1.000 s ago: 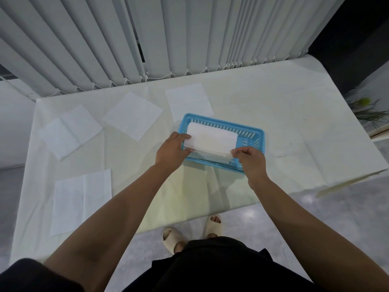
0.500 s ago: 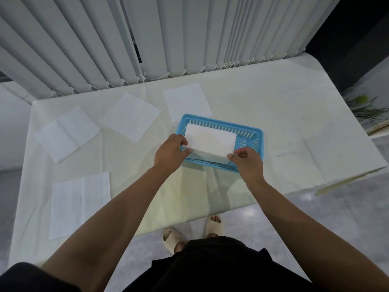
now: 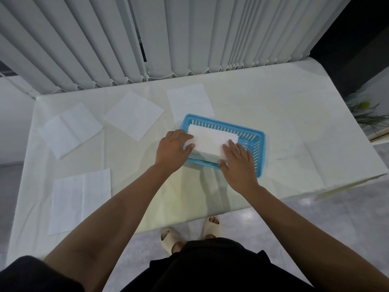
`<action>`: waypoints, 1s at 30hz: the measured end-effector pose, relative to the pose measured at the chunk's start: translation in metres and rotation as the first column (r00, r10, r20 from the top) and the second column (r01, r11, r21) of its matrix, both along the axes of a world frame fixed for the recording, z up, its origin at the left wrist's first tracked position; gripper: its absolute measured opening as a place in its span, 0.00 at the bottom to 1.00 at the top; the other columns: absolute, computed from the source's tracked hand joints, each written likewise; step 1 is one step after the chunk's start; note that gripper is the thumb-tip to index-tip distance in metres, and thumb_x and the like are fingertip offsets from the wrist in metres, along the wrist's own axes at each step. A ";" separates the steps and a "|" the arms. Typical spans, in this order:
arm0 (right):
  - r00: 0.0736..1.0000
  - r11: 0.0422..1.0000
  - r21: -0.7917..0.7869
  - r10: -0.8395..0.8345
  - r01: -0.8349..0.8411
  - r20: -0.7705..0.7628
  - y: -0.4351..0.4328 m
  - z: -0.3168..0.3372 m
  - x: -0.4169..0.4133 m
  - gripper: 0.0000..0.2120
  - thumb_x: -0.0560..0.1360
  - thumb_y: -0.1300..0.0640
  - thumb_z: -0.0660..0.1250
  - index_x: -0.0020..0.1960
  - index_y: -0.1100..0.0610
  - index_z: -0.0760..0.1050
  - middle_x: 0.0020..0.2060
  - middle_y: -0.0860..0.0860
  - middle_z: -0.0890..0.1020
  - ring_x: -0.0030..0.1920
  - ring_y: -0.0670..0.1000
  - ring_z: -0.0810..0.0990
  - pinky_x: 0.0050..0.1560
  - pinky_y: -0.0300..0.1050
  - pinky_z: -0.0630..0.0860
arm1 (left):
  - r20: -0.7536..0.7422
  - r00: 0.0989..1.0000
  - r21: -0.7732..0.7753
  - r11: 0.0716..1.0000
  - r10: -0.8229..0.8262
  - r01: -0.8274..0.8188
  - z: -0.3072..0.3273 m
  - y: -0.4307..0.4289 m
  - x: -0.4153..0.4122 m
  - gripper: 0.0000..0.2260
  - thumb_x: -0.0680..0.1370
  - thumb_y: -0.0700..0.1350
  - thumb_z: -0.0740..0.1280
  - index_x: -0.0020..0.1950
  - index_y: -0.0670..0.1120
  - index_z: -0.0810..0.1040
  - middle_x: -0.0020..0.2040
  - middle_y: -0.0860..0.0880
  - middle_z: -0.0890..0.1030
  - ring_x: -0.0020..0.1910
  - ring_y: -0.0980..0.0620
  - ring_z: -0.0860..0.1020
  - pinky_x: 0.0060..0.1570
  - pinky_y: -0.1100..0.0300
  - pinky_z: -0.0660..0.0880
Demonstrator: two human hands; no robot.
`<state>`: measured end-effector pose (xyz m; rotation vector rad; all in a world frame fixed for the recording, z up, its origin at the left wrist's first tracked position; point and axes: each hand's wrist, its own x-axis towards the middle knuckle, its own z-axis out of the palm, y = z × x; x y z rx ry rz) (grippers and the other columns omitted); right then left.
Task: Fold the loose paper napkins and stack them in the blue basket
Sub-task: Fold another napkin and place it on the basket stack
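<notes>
A blue slotted basket (image 3: 260, 157) stands on the white table, just right of centre. A folded white napkin (image 3: 210, 141) lies in it, on top of a stack. My left hand (image 3: 171, 149) pinches the napkin's left end between thumb and fingers at the basket's left rim. My right hand (image 3: 237, 165) lies flat with spread fingers on the napkin's right near corner. Several loose napkins lie flat: one behind the basket (image 3: 189, 101), one left of that (image 3: 133, 114), one at far left (image 3: 69, 128), one at near left (image 3: 80, 199).
The table (image 3: 284, 114) is covered in a white cloth. Vertical blinds (image 3: 168, 39) hang along its far edge. A plant (image 3: 366, 114) sits off the right end. My feet in sandals (image 3: 189, 234) stand at the near edge.
The folded napkin has come down into the basket. My right hand went from pinching its corner to lying flat on it. My left hand stayed at the left end.
</notes>
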<state>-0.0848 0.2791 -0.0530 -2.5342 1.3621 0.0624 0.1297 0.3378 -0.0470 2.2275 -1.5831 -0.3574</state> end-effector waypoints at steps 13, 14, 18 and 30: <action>0.761 0.775 0.543 -0.554 0.322 0.339 -0.016 0.013 0.012 0.29 0.79 0.42 0.55 0.74 0.57 0.58 0.64 0.56 0.73 0.67 0.59 0.70 0.63 0.52 0.67 | -0.221 0.965 0.170 0.980 0.141 -0.104 0.013 -0.022 -0.012 0.21 0.82 0.48 0.54 0.76 0.50 0.59 0.68 0.41 0.69 0.71 0.45 0.63 0.70 0.49 0.59; 0.767 0.773 0.554 -0.547 0.309 0.335 -0.016 0.014 0.013 0.29 0.80 0.43 0.55 0.75 0.57 0.56 0.66 0.57 0.72 0.68 0.59 0.69 0.64 0.50 0.66 | -0.230 0.962 0.182 0.978 0.146 -0.105 0.014 -0.023 -0.013 0.21 0.82 0.48 0.53 0.76 0.50 0.59 0.69 0.42 0.69 0.71 0.45 0.62 0.70 0.50 0.58; 0.779 0.778 0.559 -0.530 0.288 0.336 -0.017 0.010 0.014 0.32 0.80 0.43 0.54 0.78 0.56 0.50 0.74 0.56 0.64 0.73 0.57 0.63 0.70 0.50 0.61 | -0.245 0.953 0.202 0.971 0.179 -0.131 0.015 -0.027 -0.014 0.21 0.82 0.49 0.53 0.75 0.52 0.59 0.69 0.41 0.68 0.71 0.44 0.63 0.71 0.49 0.58; 0.820 0.797 0.512 -0.504 0.321 0.269 -0.024 0.007 0.015 0.35 0.78 0.36 0.52 0.78 0.52 0.50 0.68 0.56 0.72 0.68 0.59 0.71 0.68 0.57 0.67 | -0.211 0.968 0.194 0.976 0.135 -0.094 0.013 -0.022 -0.013 0.20 0.82 0.48 0.53 0.75 0.50 0.59 0.69 0.41 0.67 0.70 0.44 0.65 0.69 0.49 0.62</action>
